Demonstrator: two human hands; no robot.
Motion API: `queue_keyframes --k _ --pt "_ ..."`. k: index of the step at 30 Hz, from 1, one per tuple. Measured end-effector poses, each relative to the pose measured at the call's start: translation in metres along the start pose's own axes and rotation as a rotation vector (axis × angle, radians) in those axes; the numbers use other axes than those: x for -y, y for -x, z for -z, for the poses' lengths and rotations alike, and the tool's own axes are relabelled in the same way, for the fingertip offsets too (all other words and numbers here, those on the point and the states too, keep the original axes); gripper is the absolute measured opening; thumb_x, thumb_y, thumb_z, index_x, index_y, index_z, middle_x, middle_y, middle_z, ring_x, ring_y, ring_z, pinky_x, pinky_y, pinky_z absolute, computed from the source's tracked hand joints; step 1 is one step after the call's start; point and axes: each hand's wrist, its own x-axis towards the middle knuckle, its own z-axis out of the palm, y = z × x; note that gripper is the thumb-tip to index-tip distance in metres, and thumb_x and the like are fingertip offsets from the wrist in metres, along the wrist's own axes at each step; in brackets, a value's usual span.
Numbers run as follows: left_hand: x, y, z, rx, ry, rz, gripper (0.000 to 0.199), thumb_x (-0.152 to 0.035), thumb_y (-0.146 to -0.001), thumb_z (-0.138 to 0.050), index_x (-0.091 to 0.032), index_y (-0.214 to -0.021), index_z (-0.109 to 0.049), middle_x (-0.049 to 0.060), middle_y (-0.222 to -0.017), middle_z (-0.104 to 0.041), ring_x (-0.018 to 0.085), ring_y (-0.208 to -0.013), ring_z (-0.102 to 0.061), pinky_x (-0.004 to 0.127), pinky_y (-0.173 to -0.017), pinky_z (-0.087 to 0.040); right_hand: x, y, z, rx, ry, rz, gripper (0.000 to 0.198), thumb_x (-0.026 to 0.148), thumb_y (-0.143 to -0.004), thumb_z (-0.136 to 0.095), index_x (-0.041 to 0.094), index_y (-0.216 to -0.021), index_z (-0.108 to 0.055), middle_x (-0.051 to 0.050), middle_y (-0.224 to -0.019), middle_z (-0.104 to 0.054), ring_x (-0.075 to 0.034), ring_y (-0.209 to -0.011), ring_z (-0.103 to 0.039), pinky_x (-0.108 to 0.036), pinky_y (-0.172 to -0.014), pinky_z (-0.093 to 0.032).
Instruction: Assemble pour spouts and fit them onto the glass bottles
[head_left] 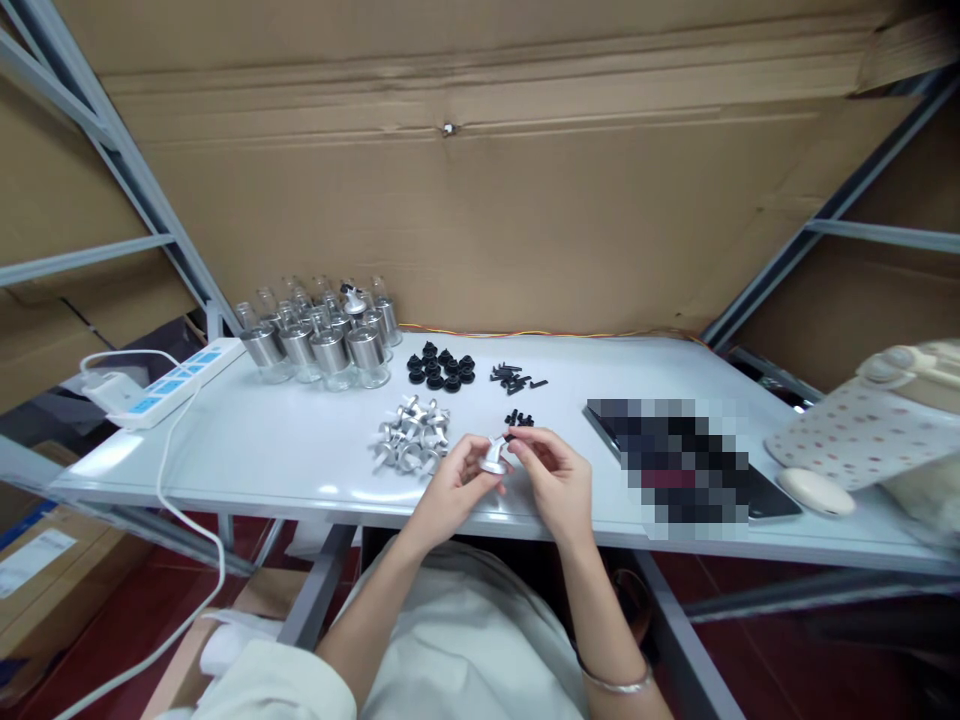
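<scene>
In front of me, my left hand (466,478) is closed around a silver pourer top (493,459) with a round base and an angled spout. My right hand (551,472) pinches a small black piece (510,438) against the spout's tip; the fingertips partly cover it. Just beyond my hands sits a small cluster of short black pieces (519,420). To the left is a pile of matching silver pourer tops (411,437). Black round caps (441,368) and a heap of thin black strips (514,377) lie farther back.
Several glass bottles with metal sleeves (330,350) stand at the back left, one topped with a pourer. A power strip (180,380) with a white cable lies left. On the right are a pixelated tablet-like device (765,503), a white mouse (815,491) and a dotted container (847,425).
</scene>
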Motion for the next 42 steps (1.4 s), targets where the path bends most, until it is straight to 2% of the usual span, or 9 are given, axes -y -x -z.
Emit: queue_keyframes --k 4,12,22,35,42 --pt "0.0005 0.0002 -0.0005 -0.002 -0.003 -0.003 0.026 -0.032 -0.075 -0.065 -0.017 -0.089 -0.049 0.002 -0.085 -0.063 0.012 -0.069 -0.059 0.026 -0.075 -0.045 -0.001 0.0012 0.0 -0.032 -0.019 -0.059 0.015 0.031 -0.07 -0.071 0.019 -0.079 -0.069 -0.005 -0.076 -0.071 -0.018 -0.07 -0.064 -0.034 -0.071 -0.051" --pt "0.0035 -0.0004 0.0014 0.003 -0.076 -0.033 0.026 -0.032 -0.078 -0.062 -0.016 -0.098 -0.058 0.003 -0.089 -0.061 0.011 -0.066 -0.056 0.024 -0.07 -0.044 -0.0025 0.0006 -0.0006 -0.037 -0.061 -0.024 0.016 0.034 -0.069 -0.072 0.019 -0.07 -0.064 -0.006 -0.076 -0.069 -0.021 -0.08 -0.065 -0.038 -0.078 -0.051" --pt "0.0058 -0.0004 0.0009 -0.01 -0.134 -0.041 0.019 -0.03 -0.078 -0.061 -0.015 -0.09 -0.066 0.002 -0.08 -0.06 0.013 -0.069 -0.053 0.023 -0.069 -0.042 -0.0016 0.0006 0.0008 -0.014 -0.014 0.007 0.017 0.034 -0.072 -0.069 0.019 -0.07 -0.061 -0.005 -0.073 -0.067 -0.02 -0.078 -0.063 -0.036 -0.075 -0.05" --pt "-0.0005 0.0021 -0.0034 -0.029 -0.155 -0.056 0.021 -0.032 -0.079 -0.057 -0.016 -0.091 -0.065 0.003 -0.081 -0.061 0.014 -0.066 -0.052 0.024 -0.067 -0.044 -0.0027 0.0006 0.0 -0.032 0.009 0.022 0.019 0.038 -0.073 -0.067 0.02 -0.071 -0.061 -0.006 -0.076 -0.067 -0.022 -0.082 -0.064 -0.038 -0.077 -0.051" --pt "0.0026 0.0017 -0.0024 -0.064 -0.153 -0.056 0.022 -0.032 -0.079 -0.058 -0.015 -0.091 -0.063 0.003 -0.078 -0.058 0.013 -0.064 -0.05 0.024 -0.065 -0.042 -0.0032 0.0005 0.0017 0.027 -0.022 0.053 0.011 0.031 -0.076 -0.066 0.02 -0.076 -0.062 -0.005 -0.08 -0.066 -0.02 -0.085 -0.062 -0.037 -0.08 -0.049"
